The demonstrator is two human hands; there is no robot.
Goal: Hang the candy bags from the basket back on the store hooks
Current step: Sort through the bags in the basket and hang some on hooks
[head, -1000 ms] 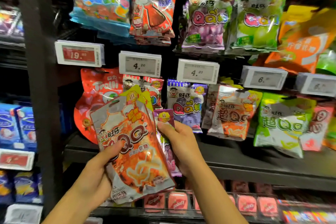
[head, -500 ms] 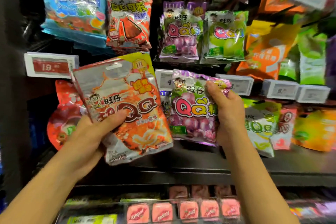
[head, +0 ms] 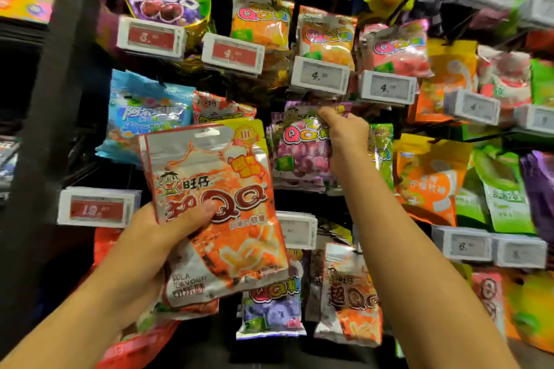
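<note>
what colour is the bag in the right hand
Mostly purple, with pink lettering: the grape candy bag in the right hand, head view.

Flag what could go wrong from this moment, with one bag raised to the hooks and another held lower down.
1. The right hand pinches only the top edge of the purple grape bag in front of matching bags; the hook itself is hidden, so the hole could miss it and the bag could drop.
2. The left hand grips the orange cola bag along one side only, so it could slip.
3. The view is blurred, so the price tag above cannot confirm the row.
</note>
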